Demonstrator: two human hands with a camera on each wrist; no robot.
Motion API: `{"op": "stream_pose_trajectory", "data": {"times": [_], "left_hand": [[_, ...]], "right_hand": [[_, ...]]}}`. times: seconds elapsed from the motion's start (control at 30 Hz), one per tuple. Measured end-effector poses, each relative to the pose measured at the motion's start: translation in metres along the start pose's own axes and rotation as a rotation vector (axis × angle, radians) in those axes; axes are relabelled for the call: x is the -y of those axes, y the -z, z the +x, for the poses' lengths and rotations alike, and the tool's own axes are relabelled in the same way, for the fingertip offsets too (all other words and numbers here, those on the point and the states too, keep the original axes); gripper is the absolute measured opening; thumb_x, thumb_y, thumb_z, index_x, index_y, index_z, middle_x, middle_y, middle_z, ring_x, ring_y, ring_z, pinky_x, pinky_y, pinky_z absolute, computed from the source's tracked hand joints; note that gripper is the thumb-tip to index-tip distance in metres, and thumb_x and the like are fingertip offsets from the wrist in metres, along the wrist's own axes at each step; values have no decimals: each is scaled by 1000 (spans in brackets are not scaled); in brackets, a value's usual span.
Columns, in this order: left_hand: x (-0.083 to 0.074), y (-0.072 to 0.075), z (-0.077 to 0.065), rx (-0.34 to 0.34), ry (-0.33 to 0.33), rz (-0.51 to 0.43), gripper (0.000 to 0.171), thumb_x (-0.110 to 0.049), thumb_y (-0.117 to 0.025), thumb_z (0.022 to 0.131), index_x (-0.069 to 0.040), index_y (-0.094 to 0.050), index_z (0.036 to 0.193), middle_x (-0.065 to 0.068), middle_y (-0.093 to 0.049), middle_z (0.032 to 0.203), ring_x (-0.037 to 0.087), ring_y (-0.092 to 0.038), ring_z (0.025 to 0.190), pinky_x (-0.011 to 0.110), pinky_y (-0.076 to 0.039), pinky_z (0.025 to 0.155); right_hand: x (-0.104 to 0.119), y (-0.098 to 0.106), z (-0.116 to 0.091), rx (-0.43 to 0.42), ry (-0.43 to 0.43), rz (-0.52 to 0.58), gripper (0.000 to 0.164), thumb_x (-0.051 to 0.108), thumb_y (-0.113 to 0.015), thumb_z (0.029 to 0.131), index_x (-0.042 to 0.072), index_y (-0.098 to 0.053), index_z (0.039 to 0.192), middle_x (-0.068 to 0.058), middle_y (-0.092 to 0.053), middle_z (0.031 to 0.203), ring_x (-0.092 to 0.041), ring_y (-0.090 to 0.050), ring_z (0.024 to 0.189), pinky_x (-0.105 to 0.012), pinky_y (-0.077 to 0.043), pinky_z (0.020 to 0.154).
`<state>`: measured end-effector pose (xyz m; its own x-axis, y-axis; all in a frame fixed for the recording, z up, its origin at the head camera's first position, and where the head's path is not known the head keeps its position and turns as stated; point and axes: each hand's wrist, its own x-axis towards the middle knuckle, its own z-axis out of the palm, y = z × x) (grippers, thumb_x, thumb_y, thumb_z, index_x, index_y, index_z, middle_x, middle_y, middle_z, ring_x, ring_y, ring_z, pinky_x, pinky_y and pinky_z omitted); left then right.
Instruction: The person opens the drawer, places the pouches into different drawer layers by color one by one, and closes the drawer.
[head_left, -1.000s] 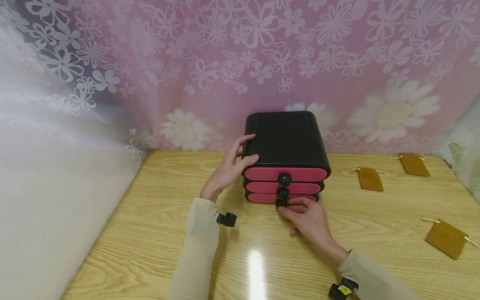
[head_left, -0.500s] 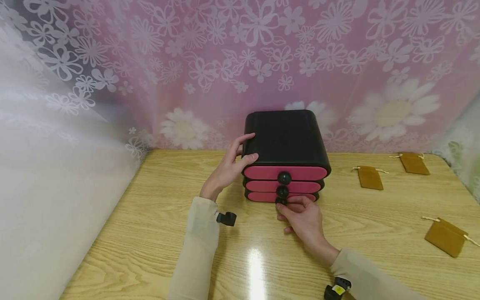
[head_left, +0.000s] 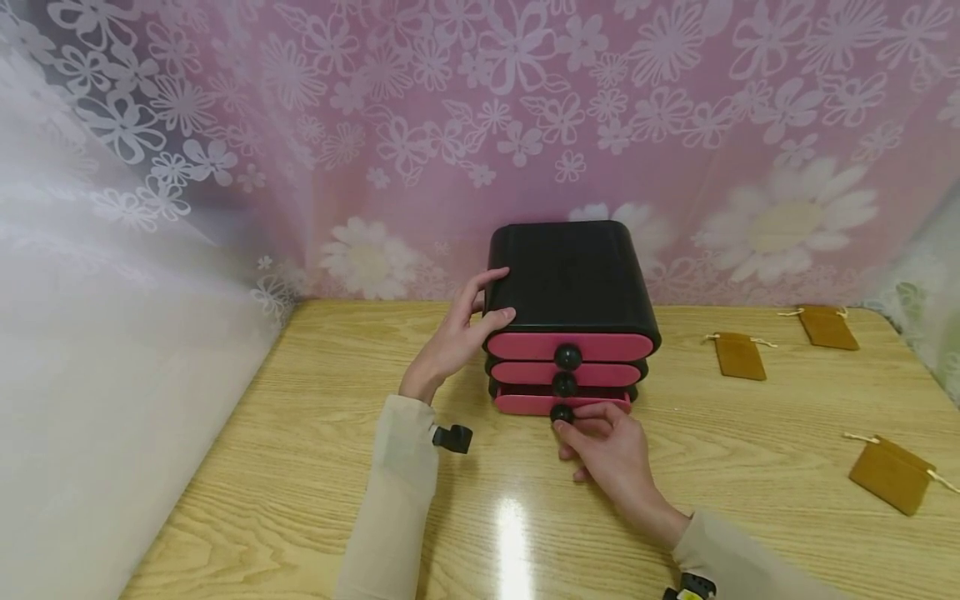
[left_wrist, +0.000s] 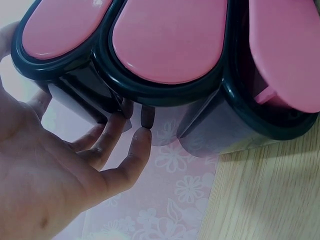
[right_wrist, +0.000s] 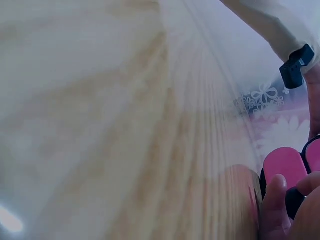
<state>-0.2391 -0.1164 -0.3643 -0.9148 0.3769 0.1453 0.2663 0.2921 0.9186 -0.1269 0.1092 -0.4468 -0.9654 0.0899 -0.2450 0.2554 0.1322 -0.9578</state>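
Note:
A black mini chest of drawers (head_left: 570, 275) with pink drawer fronts stands on the wooden table. My left hand (head_left: 453, 337) holds its upper left edge, thumb and index finger on top. In the left wrist view, the bent fingers (left_wrist: 137, 155) touch its side. My right hand (head_left: 617, 454) pinches the round black knob (head_left: 562, 414) of the bottom drawer (head_left: 525, 405) between thumb and index finger. That drawer is pulled out slightly, with a dark gap above its front. The top drawer (head_left: 517, 346) and middle drawer (head_left: 517, 373) are closed. In the right wrist view, the knob (right_wrist: 294, 202) is partly hidden by fingers.
Three brown drawstring pouches lie on the right of the table: a near pouch (head_left: 892, 475), a middle pouch (head_left: 740, 357) and a far pouch (head_left: 827, 327). A pink flowered curtain (head_left: 450, 125) hangs right behind the chest, and a whitish sheet (head_left: 112, 375) borders the left.
The bottom drawer has come out a little toward me, with my right hand pinching its knob. My left hand has stayed in place on the chest.

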Motion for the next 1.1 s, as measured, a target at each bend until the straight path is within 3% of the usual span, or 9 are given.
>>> {"op": "stream_pose_trajectory", "data": {"times": [0.4, 0.73, 1.1], "left_hand": [[-2, -1, -1, -4, -3, -10, 54, -41, -57, 101, -49, -37, 151, -6, -21, 167, 31, -41, 143, 62, -39, 112], [0, 0, 0, 2, -7, -11, 54, -41, -56, 102, -48, -36, 152, -6, -21, 166, 31, -42, 142, 62, -40, 111], [-1, -1, -1, -5, 5, -16, 53, -41, -57, 102, -50, -37, 150, -5, -24, 165, 29, -43, 141, 60, -40, 111]], "right_hand": [[-3, 15, -5, 88, 77, -78, 38, 22, -81, 89, 5, -64, 119, -13, -78, 106, -10, -74, 74, -34, -57, 51], [-3, 22, -3, 189, 81, -31, 44, 16, -78, 91, 8, -66, 133, -19, -74, 119, -13, -77, 83, -33, -58, 52], [-2, 22, 1, 193, 70, -39, 41, 15, -78, 90, 9, -69, 130, -18, -74, 115, -16, -77, 80, -34, -59, 53]]}}
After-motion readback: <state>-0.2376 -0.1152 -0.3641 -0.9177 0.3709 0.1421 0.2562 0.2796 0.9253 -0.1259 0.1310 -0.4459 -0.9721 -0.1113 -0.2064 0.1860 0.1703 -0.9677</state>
